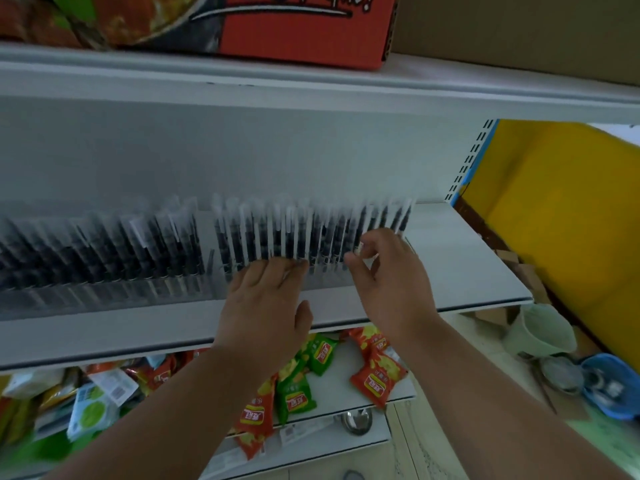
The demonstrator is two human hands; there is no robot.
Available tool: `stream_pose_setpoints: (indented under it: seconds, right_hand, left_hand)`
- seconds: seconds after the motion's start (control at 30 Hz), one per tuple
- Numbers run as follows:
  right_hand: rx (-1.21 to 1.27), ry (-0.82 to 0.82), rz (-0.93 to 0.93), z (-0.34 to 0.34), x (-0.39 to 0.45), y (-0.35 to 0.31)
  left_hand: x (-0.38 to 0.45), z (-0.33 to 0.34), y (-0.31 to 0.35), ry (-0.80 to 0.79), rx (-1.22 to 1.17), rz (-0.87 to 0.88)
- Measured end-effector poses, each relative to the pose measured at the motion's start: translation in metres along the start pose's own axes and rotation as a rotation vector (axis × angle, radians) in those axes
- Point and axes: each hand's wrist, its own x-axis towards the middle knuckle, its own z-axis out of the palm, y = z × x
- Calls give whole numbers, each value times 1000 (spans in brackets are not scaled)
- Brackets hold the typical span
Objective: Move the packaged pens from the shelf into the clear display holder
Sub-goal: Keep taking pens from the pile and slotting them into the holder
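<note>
head view, blurred by motion: pens (311, 233) stand upright in a long row on the white shelf (460, 258), packed side by side in clear sleeves, dark barrels showing. A second block of pens (104, 247) sits further left with a small gap between the two. A clear holder (104, 292) runs along the front of the row; can't tell through the blur whether the right-hand pens sit inside it

left hand (266, 303) lies palm down at the shelf front, fingers (277, 268) straight and slightly spread, tips touching the bottoms of the pens, gripping nothing

right hand (391, 282) is at the right end of the row, fingers (367, 249) curled, thumb and forefinger pinching the lower end of one or more sleeves; count unclear

red carton (304, 29) on the shelf above. Red and green snack packs (377, 375) on the shelf below. Yellow wall (554, 209) to the right, green cup (543, 330) low right
</note>
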Motion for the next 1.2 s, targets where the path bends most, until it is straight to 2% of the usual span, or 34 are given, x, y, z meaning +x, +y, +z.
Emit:
stream_pose_setpoints:
  seconds: [0.07, 0.17, 0.3, 0.5, 0.67, 0.9, 1.03, 1.2]
  right_hand:
    - [3, -2, -97, -7, -11, -9]
    - [-24, -109, -203, -19, -23, -27]
    - [-74, -214, -352, -25, -30, -58]
    - [-38, -416, -563, -1, -40, -119]
    - [-7, -465, -687, 25, -68, -195]
    - [30, -405, -810, 74, -128, -329]
    - [82, -446, -804, 123, -178, -415]
    - [131, -453, -773, 158, -190, -493]
  left_hand:
    - [-4, 0, -3, 15, -94, 7]
    - [-24, -5, -6, 131, -254, -51]
    - [-66, -18, -12, 277, -145, -99]
    - [-139, -45, -42, 158, 51, -376]
    - [-206, -78, -78, 96, 142, -595]
    - [-305, -137, -174, 211, 227, -674]
    - [-375, -174, -245, 181, 263, -719]
    - [-417, -213, -311, 175, 259, -795]
